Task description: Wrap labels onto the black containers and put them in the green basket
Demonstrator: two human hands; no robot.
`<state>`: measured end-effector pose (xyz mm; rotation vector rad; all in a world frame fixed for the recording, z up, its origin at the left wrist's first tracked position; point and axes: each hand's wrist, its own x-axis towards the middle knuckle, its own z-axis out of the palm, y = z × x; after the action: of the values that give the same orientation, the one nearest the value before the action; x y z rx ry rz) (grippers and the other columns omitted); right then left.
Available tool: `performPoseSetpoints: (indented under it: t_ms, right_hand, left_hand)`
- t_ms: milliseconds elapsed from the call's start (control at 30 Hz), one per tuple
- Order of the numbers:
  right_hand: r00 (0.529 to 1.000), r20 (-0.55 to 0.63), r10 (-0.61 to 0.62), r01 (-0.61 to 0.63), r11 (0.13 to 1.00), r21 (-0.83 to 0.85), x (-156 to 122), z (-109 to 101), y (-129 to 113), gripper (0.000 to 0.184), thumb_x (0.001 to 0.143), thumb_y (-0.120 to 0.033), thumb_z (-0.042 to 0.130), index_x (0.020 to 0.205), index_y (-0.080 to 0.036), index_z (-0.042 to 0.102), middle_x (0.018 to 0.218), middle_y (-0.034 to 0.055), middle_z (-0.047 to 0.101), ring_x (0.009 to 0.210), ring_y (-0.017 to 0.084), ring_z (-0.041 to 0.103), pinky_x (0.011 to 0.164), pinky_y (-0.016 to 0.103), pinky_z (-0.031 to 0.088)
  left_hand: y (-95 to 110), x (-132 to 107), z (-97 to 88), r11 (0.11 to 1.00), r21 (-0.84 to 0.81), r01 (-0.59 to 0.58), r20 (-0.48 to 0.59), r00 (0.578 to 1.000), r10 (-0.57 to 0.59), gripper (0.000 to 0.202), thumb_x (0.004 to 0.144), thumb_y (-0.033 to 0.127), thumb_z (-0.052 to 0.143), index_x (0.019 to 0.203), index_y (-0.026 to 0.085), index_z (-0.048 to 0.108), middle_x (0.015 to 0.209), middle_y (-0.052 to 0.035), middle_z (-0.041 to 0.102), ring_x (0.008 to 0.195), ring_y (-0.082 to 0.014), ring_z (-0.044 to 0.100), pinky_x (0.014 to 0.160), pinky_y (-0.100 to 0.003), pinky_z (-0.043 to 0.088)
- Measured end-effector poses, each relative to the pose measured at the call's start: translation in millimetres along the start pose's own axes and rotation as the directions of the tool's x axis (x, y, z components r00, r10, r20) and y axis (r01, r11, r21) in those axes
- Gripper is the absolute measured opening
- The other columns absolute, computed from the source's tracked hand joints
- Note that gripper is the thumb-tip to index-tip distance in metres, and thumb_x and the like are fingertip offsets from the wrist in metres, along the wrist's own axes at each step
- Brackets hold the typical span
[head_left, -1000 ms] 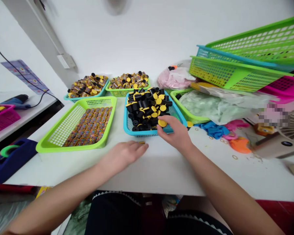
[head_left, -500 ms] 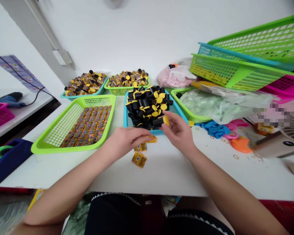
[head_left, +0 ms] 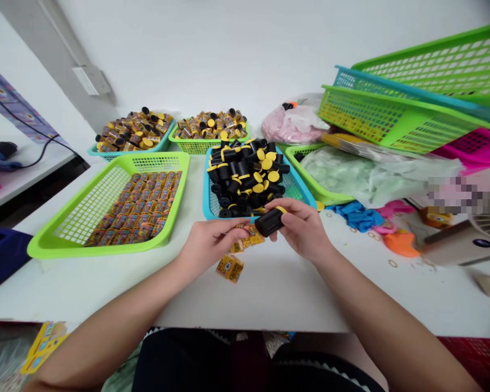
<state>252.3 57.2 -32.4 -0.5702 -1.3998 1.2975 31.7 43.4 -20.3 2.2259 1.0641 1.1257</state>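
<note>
Black tube, its yellow-capped end pointing up and to the right, long axis slanting across the view: one tube, held in the closed right hand, just in front of the blue basket. The left hand pinches one yellow packet; a second packet lies on the table, farther forward of the basket.

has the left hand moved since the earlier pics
Yes: the left hand has moved forward, toward the blue mesh basket, now just short of its front rim.

Right hand holds a black tube beside yellow packets.
</note>
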Motion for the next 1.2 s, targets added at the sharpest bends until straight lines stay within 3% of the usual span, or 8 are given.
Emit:
performPoseSetpoints:
  t_ms: [400,600,767,867,967,1067,1133,1200]
  right_hand:
    - [0.995,0.084,-0.044,0.051,0.995,-0.088,-3,0,1,0.028,0.087,-0.039,0.067,0.109,-0.022,0.067,0.076,0.0003,0.068,0.057,0.012,0.065,0.052,0.026,0.054]
    - [0.993,0.107,-0.059,0.085,0.963,-0.254,-2,9,-9,0.027,0.085,-0.034,0.070,0.108,-0.022,0.067,0.079,0.0005,0.065,0.061,0.009,0.061,0.056,0.024,0.056]
    - [0.956,0.207,-0.207,0.269,0.900,-0.344,-1,10,-8,0.034,0.081,-0.021,0.072,0.114,-0.028,0.068,0.104,0.0042,0.059,0.082,0.010,0.062,0.071,0.025,0.059]
    - [0.954,0.252,-0.163,0.249,0.897,-0.366,-3,11,-6,0.035,0.082,-0.024,0.072,0.117,-0.029,0.067,0.110,0.0049,0.055,0.085,0.011,0.062,0.073,0.027,0.060]
    - [0.965,0.223,-0.137,0.215,0.900,-0.380,-4,15,-2,0.038,0.084,-0.028,0.071,0.121,-0.028,0.063,0.101,0.0031,0.060,0.081,0.011,0.064,0.072,0.028,0.060]
    - [0.941,0.181,-0.286,0.338,0.783,-0.522,-5,19,3,0.025,0.088,-0.032,0.067,0.112,-0.027,0.063,0.094,0.0029,0.066,0.083,0.014,0.066,0.076,0.032,0.059]
    - [0.877,0.259,-0.405,0.470,0.610,-0.638,-5,22,6,0.019,0.091,-0.038,0.062,0.107,-0.026,0.063,0.103,0.0059,0.067,0.094,0.018,0.066,0.084,0.037,0.057]
    - [0.813,0.363,-0.455,0.557,0.430,-0.711,-7,27,7,0.035,0.088,-0.044,0.064,0.116,-0.024,0.059,0.112,0.0103,0.064,0.104,0.022,0.063,0.090,0.042,0.055]
  left_hand:
    - [-2,-3,-0.4,0.987,-0.123,0.104,-0.143,0.982,-0.121,0.026,0.084,0.037,0.068,0.099,0.020,0.079,0.080,-0.0022,0.078,0.056,-0.0125,0.067,0.053,-0.019,0.053]
    - [6,-7,3.5,0.925,-0.364,0.106,-0.031,0.992,-0.126,0.032,0.075,0.037,0.078,0.100,0.016,0.077,0.086,-0.0057,0.079,0.068,-0.0173,0.073,0.062,-0.024,0.061]
    - [1,-8,7.4,0.883,-0.451,0.131,0.003,0.989,-0.146,0.059,0.071,0.026,0.082,0.124,0.017,0.058,0.102,-0.0091,0.076,0.084,-0.0192,0.074,0.081,-0.032,0.061]
    - [0,-9,7.7,0.889,-0.447,0.095,0.031,0.995,-0.091,0.071,0.072,0.023,0.081,0.133,0.021,0.045,0.100,-0.0063,0.075,0.091,-0.0188,0.073,0.091,-0.035,0.058]
    - [2,-9,8.2,0.874,-0.474,0.111,0.038,0.994,-0.106,0.074,0.075,0.025,0.079,0.137,0.023,0.039,0.099,-0.0051,0.074,0.089,-0.0187,0.074,0.086,-0.033,0.060]
    - [6,-8,9.8,0.844,-0.511,0.162,-0.005,0.982,-0.191,0.080,0.074,0.027,0.081,0.139,0.025,0.034,0.098,-0.0043,0.074,0.086,-0.0191,0.074,0.083,-0.034,0.062]
    - [6,-7,10.7,0.824,-0.541,0.169,-0.042,0.973,-0.227,0.088,0.069,0.025,0.084,0.140,0.026,0.032,0.097,-0.0030,0.074,0.085,-0.0189,0.074,0.085,-0.035,0.061]
    - [5,-5,10.8,0.802,-0.572,0.171,-0.070,0.964,-0.256,0.093,0.067,0.024,0.085,0.140,0.027,0.028,0.096,-0.0019,0.073,0.083,-0.0176,0.074,0.085,-0.035,0.061]
